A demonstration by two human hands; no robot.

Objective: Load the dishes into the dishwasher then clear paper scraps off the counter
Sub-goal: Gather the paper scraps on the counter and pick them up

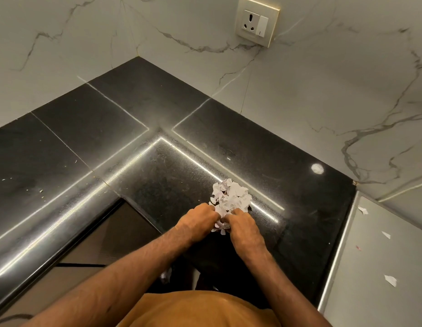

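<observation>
Where the hands meet: at the near edge of the paper scraps [231, 197], knuckles up and pressed close together
Left hand [200, 218]: fingers curled down and inward, gripping a bunch of the scraps; fingertips hidden under the hand
Right hand [243, 223]: curled the same way, closed on scraps from the other side; a tuft of torn paper shows between the two hands, just below the knuckles
Paper scraps: one heaped white pile of small torn pieces with printed lettering; it lies on the counter [158, 175] just beyond the hands, near the front edge of the right-hand run
Counter: polished black stone in an L, with bright strip reflections along its edges; a round light spot [317, 168] glints to the right of the pile, well apart from it
Crumbs [41, 191]: a few tiny pale flecks on the left run of the counter, far from the pile
Stray scraps [390, 280]: three white pieces apart from one another on the pale ledge [370, 256] to the right of the counter's end
Wall [299, 90]: white marble with grey veins, meeting in the corner behind the counter
Socket plate [257, 22]: on the wall above the corner, one outlet with a switch beside it
Shirt [200, 310]: orange, at the bottom of the view between the two bare forearms
</observation>
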